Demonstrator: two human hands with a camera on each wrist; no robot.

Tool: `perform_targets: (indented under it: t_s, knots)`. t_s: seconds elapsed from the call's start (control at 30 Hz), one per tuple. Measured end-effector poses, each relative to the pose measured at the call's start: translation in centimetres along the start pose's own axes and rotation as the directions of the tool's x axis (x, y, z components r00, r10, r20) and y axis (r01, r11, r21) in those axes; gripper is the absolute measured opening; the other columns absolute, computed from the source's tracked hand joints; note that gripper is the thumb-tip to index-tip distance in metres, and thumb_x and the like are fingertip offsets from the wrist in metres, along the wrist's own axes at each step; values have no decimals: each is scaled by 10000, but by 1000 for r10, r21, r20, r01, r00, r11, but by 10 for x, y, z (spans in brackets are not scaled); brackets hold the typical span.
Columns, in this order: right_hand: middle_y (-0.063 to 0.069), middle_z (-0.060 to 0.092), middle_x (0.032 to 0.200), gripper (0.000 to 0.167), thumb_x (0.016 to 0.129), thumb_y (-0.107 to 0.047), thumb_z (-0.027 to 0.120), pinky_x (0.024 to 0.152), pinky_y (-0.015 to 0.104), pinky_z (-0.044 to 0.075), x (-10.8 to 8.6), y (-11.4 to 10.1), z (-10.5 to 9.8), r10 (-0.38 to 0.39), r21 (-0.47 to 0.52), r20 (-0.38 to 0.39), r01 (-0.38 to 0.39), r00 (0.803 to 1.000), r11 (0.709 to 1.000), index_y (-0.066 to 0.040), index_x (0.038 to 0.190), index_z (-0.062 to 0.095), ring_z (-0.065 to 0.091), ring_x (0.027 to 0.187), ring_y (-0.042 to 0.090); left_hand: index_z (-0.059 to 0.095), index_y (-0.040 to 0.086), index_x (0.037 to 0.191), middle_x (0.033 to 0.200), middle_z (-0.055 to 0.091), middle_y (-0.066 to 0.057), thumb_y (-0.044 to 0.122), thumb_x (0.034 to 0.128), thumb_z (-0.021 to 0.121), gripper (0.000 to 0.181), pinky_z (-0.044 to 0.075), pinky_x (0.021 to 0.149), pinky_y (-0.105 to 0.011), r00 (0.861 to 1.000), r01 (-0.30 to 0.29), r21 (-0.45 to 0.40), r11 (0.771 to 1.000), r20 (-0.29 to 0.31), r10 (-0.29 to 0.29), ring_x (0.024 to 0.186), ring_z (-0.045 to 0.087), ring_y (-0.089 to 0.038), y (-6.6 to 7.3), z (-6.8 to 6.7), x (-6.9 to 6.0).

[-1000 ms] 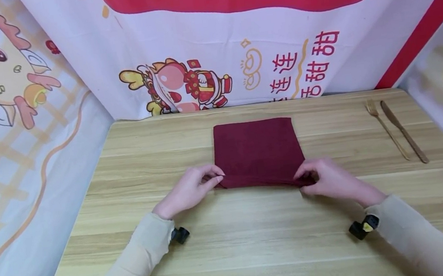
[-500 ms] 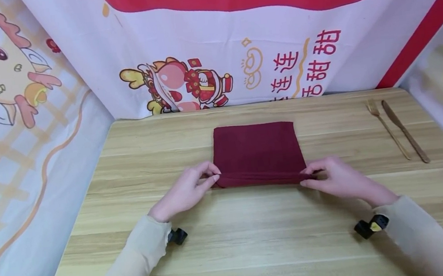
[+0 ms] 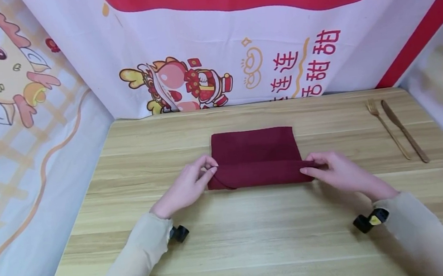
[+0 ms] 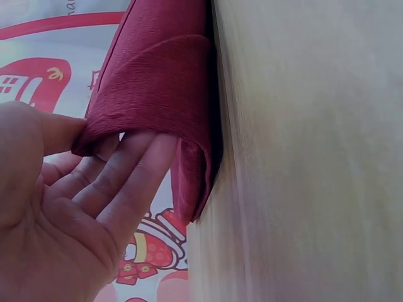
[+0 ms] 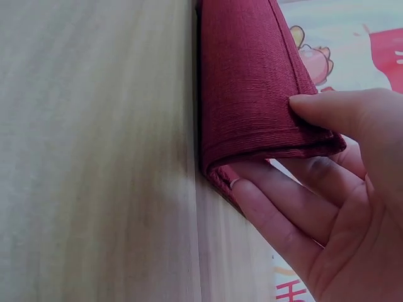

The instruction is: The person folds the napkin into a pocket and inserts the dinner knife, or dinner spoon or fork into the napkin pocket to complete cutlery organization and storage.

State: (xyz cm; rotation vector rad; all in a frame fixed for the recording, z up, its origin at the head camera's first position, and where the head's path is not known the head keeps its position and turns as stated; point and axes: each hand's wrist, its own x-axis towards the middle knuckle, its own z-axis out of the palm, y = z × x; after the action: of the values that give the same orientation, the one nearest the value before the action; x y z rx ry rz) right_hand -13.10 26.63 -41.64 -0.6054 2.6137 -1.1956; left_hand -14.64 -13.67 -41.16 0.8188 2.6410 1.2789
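A dark red cloth [image 3: 253,146] lies on the wooden table, its near part folded up and over in a band across its width. At the left end of that band, my left hand [image 3: 187,185] pinches the edge; in the left wrist view the thumb of the left hand [image 4: 82,195] is on top and the other fingers are inside the fold. My right hand [image 3: 338,172] pinches the band's right end. The right wrist view shows the cloth [image 5: 252,82] between the thumb and fingers of the right hand [image 5: 327,189], with several fingers under the layer.
A gold fork [image 3: 388,129] and a gold knife [image 3: 404,131] lie side by side at the table's right. The wooden table [image 3: 234,246] meets a printed white and red curtain [image 3: 193,32] at the back, with more printed cloth at both sides.
The near edge of the cloth has been lifted and brought away from the body, making a wider folded band. Both hands keep their pinch; the cloth's far edge has shifted slightly nearer.
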Motion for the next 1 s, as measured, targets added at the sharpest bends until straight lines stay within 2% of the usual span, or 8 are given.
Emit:
perform_targets:
  t_s: [0.17, 0.27, 0.4, 0.53, 0.9, 1.0]
  knots:
    - [27, 661, 799, 174, 1012, -285, 671, 578, 301, 410, 8, 4, -3, 52, 55, -6, -51, 999, 997, -123, 955, 644, 509, 665, 189, 589, 100, 1116, 884, 601, -13, 115, 1074, 529, 75, 440, 549, -309, 999, 0, -4, 1000, -33, 0, 538, 486, -123, -5, 1, 9]
    - [45, 662, 797, 212, 1012, -309, 669, 543, 304, 422, 15, 8, -5, 85, 79, 5, -85, 996, 993, -103, 977, 635, 575, 664, 233, 582, 98, 1117, 912, 597, -24, 118, 1075, 527, 72, 451, 576, -316, 999, 27, 6, 1000, -42, -27, 539, 493, -131, -9, 2, 14]
    - [65, 668, 818, 253, 1010, -341, 667, 557, 338, 510, 25, 15, -5, 115, 99, 11, -116, 993, 988, -92, 978, 632, 637, 670, 269, 575, 103, 1130, 967, 601, -30, 139, 1079, 521, 83, 473, 629, -337, 996, 73, 43, 996, -50, -71, 569, 515, -150, -14, 3, 22]
    - [77, 696, 863, 229, 1013, -302, 669, 607, 384, 581, 35, 21, -5, 111, 114, 0, -110, 994, 987, -75, 993, 653, 663, 678, 260, 574, 73, 1133, 980, 611, -60, 118, 1078, 514, 94, 504, 644, -342, 994, 94, 52, 994, -55, -91, 544, 541, -150, -17, 5, 29]
    - [96, 652, 877, 245, 989, -301, 704, 558, 356, 573, 55, 25, -1, 164, 46, -20, -163, 986, 986, -67, 1048, 667, 621, 623, 226, 574, 21, 1132, 944, 621, -100, 93, 1069, 519, 110, 529, 524, -334, 987, 161, 21, 987, -29, -161, 487, 573, -185, -30, 5, 44]
    - [106, 666, 938, 278, 987, -293, 708, 546, 339, 553, 59, 25, 0, 167, 12, -28, -167, 985, 986, -37, 1090, 673, 604, 607, 205, 579, 12, 1110, 911, 623, -95, 84, 1059, 531, 101, 537, 643, -342, 987, 161, 62, 985, -37, -159, 600, 594, -189, -32, 6, 47]
